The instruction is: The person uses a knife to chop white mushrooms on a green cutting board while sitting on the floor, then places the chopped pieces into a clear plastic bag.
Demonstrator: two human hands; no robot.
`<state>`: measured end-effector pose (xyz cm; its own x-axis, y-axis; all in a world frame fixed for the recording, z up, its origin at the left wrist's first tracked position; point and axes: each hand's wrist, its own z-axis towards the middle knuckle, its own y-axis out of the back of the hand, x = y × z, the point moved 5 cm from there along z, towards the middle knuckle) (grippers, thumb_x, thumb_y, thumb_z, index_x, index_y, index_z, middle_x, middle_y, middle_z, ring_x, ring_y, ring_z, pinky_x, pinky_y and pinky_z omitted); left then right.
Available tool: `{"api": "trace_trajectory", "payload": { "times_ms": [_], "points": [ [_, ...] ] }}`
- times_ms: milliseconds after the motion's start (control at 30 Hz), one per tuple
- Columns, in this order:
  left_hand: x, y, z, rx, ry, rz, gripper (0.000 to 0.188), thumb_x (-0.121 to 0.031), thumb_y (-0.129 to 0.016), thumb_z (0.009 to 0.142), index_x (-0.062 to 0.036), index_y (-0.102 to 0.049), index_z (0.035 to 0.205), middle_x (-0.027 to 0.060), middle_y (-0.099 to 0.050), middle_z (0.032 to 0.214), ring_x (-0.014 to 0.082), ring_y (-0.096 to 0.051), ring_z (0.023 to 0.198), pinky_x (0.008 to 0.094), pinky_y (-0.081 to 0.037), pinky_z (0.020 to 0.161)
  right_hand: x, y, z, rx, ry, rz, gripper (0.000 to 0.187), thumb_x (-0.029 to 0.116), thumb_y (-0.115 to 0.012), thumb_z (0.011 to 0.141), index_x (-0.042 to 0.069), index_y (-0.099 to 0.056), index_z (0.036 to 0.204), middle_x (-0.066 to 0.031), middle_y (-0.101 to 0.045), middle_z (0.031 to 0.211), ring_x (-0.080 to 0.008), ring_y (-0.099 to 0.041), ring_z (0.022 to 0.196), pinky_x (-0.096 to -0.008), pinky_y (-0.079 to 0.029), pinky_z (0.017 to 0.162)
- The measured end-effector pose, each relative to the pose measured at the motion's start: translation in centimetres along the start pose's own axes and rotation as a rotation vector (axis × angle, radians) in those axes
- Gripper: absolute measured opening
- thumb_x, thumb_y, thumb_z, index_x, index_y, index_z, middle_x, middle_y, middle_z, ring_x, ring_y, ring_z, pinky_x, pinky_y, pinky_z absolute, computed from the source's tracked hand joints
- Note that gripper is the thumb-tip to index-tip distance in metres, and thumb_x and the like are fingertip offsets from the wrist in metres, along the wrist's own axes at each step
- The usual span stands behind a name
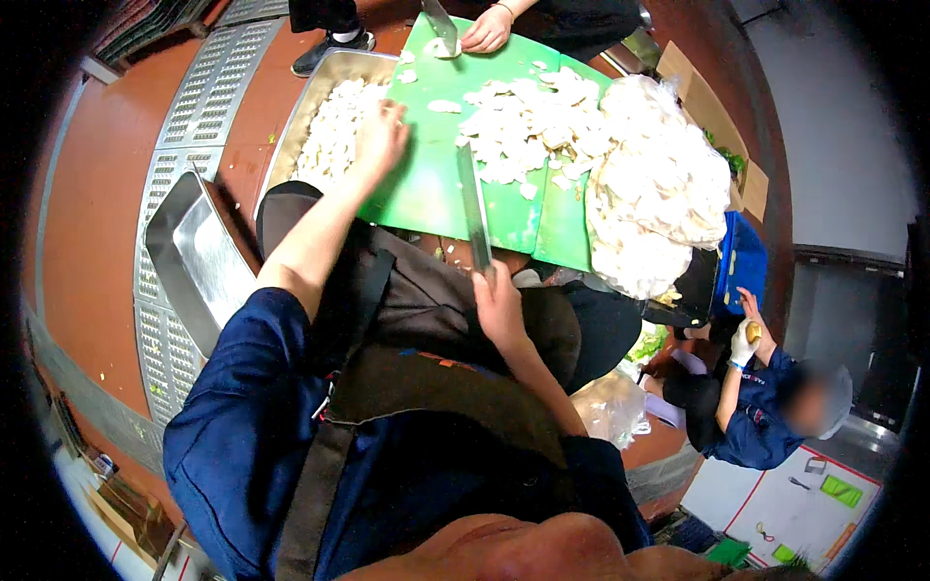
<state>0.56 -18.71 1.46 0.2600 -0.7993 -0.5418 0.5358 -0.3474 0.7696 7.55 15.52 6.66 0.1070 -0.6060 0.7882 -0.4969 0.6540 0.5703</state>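
My right hand [498, 302] grips the handle of a kitchen knife [474, 211]. Its long blade points away from me, over the near edge of a green cutting board [426, 160]. Fingers apart, my left hand [382, 143] is between the board's left edge and a metal tray [268, 179], with nothing visible in it. Many white slices [329, 131], perhaps mushrooms, fill that tray. A pile of similar slices [528, 121] spreads over the board. To its right bulges a clear plastic bag [659, 189] packed with whitish pieces.
Across the board, another person's hand [487, 29] steadies a slice under a knife [442, 23]. An empty metal pan [201, 257] lies at my left, near a floor grate [174, 208]. At right, a co-worker [751, 421] holds a yellowish item beside a blue crate [742, 263].
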Motion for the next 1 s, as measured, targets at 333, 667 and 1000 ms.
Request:
{"api": "trace_trajectory", "payload": {
  "times_ms": [333,667,1000],
  "points": [
    [-9.4,-10.0,0.5,0.231,-0.278,-0.025,0.014,-0.013,-0.064,0.081,-0.0082,-0.064,0.094,0.0143,-0.064,0.097,0.0335,-0.060,0.092,0.0457,-0.049,0.082,-5.3,2.8,-3.1,-0.117,-0.095,0.212,0.031,0.020,-0.055,0.097,-0.003,-0.051,0.117,-0.0130,-0.057,0.075,-0.0200,-0.056,0.066,-0.0347,-0.047,0.063],
    [-9.0,-7.3,-0.6,0.229,-0.201,0.059,0.034,-0.021,-0.073,0.076,-0.0142,-0.065,0.108,0.0088,-0.059,0.114,0.0296,-0.054,0.110,0.0443,-0.044,0.093,-5.2,2.5,-2.6,-0.144,-0.033,0.185,0.027,0.019,-0.054,0.099,0.002,-0.051,0.120,0.0005,-0.050,0.064,-0.0070,-0.048,0.049,-0.0247,-0.040,0.043],
    [-8.6,-6.0,-0.5,0.215,0.000,-0.073,0.018,-0.022,-0.071,0.074,-0.0087,-0.067,0.085,0.0112,-0.062,0.100,0.0314,-0.058,0.101,0.0430,-0.046,0.087,-4.7,2.8,-3.2,-0.154,-0.049,0.181,0.030,0.019,-0.056,0.098,0.002,-0.051,0.122,-0.0071,-0.055,0.072,-0.0181,-0.054,0.060,-0.0313,-0.044,0.053]
  ]
}}
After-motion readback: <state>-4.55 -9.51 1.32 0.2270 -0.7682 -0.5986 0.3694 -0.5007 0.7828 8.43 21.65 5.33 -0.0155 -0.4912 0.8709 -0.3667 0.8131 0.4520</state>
